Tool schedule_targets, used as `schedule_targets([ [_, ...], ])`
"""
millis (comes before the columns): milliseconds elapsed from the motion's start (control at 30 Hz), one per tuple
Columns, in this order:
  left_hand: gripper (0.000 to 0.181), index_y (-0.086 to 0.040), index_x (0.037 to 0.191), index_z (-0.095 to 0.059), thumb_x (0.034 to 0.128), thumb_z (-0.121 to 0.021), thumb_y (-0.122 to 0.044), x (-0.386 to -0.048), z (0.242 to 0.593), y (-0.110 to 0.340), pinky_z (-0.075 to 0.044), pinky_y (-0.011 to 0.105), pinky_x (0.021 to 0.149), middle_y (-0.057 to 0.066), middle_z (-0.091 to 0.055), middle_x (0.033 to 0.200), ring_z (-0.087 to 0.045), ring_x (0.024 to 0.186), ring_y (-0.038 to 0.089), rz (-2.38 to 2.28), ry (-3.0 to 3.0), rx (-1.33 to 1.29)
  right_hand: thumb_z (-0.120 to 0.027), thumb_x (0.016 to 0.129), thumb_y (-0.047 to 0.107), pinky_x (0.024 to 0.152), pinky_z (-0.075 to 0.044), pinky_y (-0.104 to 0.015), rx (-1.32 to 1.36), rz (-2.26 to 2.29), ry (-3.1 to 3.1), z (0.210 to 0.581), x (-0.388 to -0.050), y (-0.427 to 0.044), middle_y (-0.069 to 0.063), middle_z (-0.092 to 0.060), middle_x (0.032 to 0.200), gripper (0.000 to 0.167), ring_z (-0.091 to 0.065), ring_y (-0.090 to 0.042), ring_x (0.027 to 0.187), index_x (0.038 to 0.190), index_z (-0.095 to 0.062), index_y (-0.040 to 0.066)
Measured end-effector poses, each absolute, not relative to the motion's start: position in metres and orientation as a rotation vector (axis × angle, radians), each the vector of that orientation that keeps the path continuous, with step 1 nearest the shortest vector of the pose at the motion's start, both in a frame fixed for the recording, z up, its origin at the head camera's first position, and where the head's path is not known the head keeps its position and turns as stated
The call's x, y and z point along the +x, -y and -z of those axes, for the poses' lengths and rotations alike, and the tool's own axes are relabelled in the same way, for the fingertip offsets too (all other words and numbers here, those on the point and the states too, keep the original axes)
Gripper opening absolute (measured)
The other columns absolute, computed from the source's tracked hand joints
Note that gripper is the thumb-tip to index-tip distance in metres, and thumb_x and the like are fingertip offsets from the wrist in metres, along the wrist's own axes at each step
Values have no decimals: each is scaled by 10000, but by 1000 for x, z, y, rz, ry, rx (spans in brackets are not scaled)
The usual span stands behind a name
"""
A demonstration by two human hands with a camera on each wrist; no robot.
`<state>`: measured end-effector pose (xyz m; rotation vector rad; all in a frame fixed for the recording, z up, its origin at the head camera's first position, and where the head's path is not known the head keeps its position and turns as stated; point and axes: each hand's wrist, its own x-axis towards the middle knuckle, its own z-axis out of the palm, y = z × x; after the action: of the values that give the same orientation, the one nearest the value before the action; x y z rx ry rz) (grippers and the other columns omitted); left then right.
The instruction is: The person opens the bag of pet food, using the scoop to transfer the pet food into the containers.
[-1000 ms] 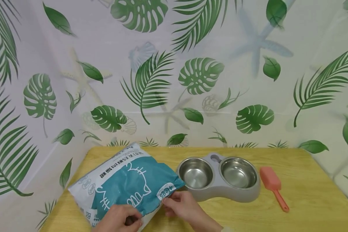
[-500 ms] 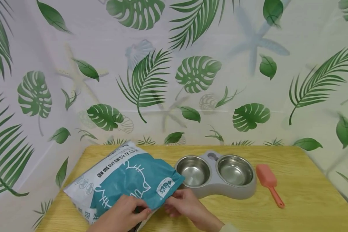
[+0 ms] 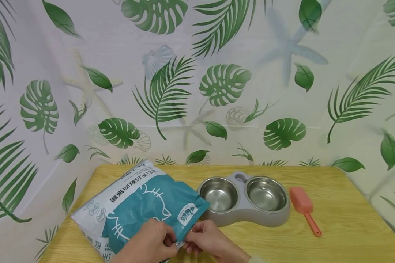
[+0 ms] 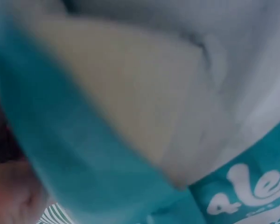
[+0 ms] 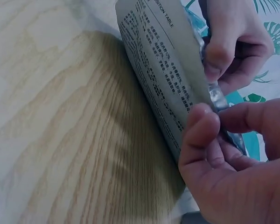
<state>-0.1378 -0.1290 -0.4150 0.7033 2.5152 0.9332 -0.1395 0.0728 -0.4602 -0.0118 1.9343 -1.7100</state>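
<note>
A teal and white bag (image 3: 131, 204) with a cat outline lies on the left part of the table. The left hand (image 3: 151, 241) pinches its near edge between thumb and fingers. Close beside it, the right hand (image 3: 209, 239) grips the same edge near the bag's lower right corner. In the right wrist view, the left hand (image 5: 238, 42) and right hand (image 5: 233, 163) pinch the silvery edge of the bag (image 5: 158, 65), whose printed back faces that camera. The left wrist view is filled by the blurred bag (image 4: 93, 149), with part of a hand at the left edge.
A grey double stand (image 3: 247, 217) with two metal bowls (image 3: 218, 195) (image 3: 266, 194) stands right of the bag, close to its corner. Further right, a pink scoop (image 3: 301, 200) lies on the wooden table (image 3: 342, 219). A leaf-patterned sheet (image 3: 184, 91) hangs behind.
The left hand has moved right along the bag's edge, closer to the right hand. The view has shifted slightly, and the bag's near edge looks pulled together between the hands.
</note>
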Motion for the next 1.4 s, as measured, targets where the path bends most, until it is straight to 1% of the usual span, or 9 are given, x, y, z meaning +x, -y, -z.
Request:
schedule_targets([
  [100,80,-149,740,-738,800,-730,-98,-135,417,123,-453,188,542,-130,-593,600,-506,547,5,-870,-2572,700,-617,939,105,541,-460,-185,-8,1720,-1934,462,-140,-72,35,-655,651,167,-589,-69,570,877,-724,-8],
  [200,134,-177,693,-687,790,-734,-96,-135,418,119,-424,194,535,-123,-537,566,-474,526,21,-787,-2605,708,-612,914,102,536,-440,-185,-1,1717,-1943,464,-140,-71,40,-635,634,152,-567,-72,564,829,-703,15],
  [300,177,-191,667,-652,777,-738,-82,-136,418,118,-415,191,542,-128,-514,558,-455,525,15,-735,-2640,759,-619,903,112,530,-434,-184,9,1714,-1951,464,-140,-70,43,-626,624,145,-557,-70,556,790,-679,44],
  [433,195,-191,651,-632,762,-738,-70,-135,419,118,-419,186,563,-138,-512,562,-447,539,3,-712,-2690,808,-625,893,114,526,-427,-184,12,1717,-1960,464,-139,-68,45,-616,613,148,-551,-67,548,755,-655,69],
  [700,203,-183,643,-623,776,-720,-65,-131,420,117,-416,181,554,-135,-505,556,-447,533,-2,-723,-2750,793,-629,884,111,526,-413,-188,0,1721,-1979,464,-139,-66,53,-599,592,178,-540,-64,538,706,-628,96],
  [1000,217,-171,622,-562,722,-696,-33,-126,425,116,-376,189,528,-123,-465,546,-408,520,-9,-801,-2809,760,-639,895,95,534,-414,-196,-34,1747,-1983,462,-140,-66,50,-594,600,208,-543,-65,545,689,-608,106],
  [1400,259,-180,613,-514,702,-703,-25,-120,434,113,-345,187,501,-127,-409,550,-369,506,-19,-848,-2945,673,-650,907,103,535,-419,-186,-58,1762,-1978,459,-141,-65,47,-594,591,217,-545,-66,553,696,-602,119],
])
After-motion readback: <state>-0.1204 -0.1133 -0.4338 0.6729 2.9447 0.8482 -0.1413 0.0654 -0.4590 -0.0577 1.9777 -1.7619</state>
